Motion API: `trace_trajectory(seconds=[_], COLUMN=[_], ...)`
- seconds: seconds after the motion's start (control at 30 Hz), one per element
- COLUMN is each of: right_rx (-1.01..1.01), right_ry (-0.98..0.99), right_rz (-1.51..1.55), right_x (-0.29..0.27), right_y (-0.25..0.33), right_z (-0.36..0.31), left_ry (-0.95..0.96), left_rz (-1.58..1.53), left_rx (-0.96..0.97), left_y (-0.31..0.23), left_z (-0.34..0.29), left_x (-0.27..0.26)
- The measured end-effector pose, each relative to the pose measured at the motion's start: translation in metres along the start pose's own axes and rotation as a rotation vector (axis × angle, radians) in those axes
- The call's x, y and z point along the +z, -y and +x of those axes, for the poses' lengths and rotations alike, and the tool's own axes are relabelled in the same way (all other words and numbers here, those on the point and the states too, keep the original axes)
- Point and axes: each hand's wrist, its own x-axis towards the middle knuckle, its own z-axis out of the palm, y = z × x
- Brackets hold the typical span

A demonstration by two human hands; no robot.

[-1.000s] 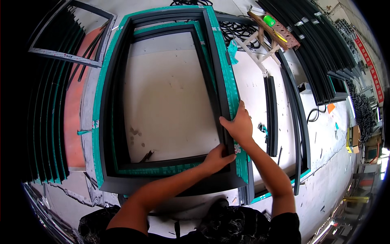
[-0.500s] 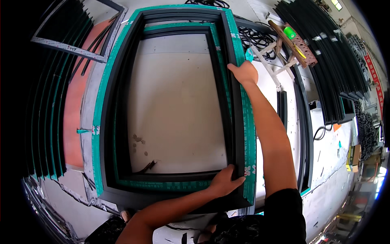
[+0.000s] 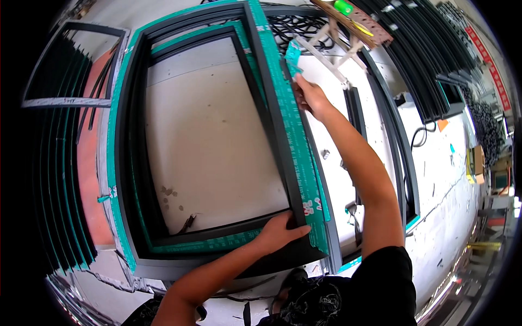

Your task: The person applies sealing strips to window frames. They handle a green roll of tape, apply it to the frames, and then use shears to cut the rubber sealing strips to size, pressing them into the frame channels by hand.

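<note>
A large dark window frame [image 3: 278, 146] with green protective film along its faces lies in front of me, and a smaller dark frame [image 3: 250, 217] shows within it. My left hand [image 3: 278, 234] grips the large frame near its lower right corner, thumb stretched across the side bar. Beside the outer edge of that same bar, higher up, my right hand [image 3: 314, 100] has its fingers curled and its thumb pointing away from me. A loose flap of green film [image 3: 292, 56] sticks out by the thumb. Whether the right fingers hold film or frame is hidden.
A pale frame [image 3: 68, 101] and a stack of dark profiles [image 3: 60, 179] stand at the left. To the right, more dark bars [image 3: 356, 117] lie near a wooden stand [image 3: 340, 60] with a green roll [image 3: 343, 7]. Black cables [image 3: 304, 32] coil behind.
My right hand has shifted from the top of the side bar to its outer edge. The frame appears tilted and further left in view. My left hand keeps its grip near the corner.
</note>
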Motion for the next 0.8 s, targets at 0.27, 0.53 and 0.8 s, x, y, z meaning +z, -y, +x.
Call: trace_trajectory(seconds=[0.27, 0.53, 0.8], right_rx=[0.084, 0.036, -0.174], right_ry=[-0.473, -0.583, -0.568], right_rz=[-0.691, -1.002, -0.789], right_x=[-0.212, -0.156, -0.106], right_y=[-0.157, -0.195, -0.217], right_z=[-0.136, -0.212, -0.243], left_ry=[0.114, 0.058, 0.184], left_rz=[-0.018, 0.251, 0.569], left_rx=[-0.153, -0.112, -0.087], left_y=[-0.008, -0.009, -0.017], left_z=[-0.02, -0.055, -0.047], left_x=[0.005, -0.001, -0.017])
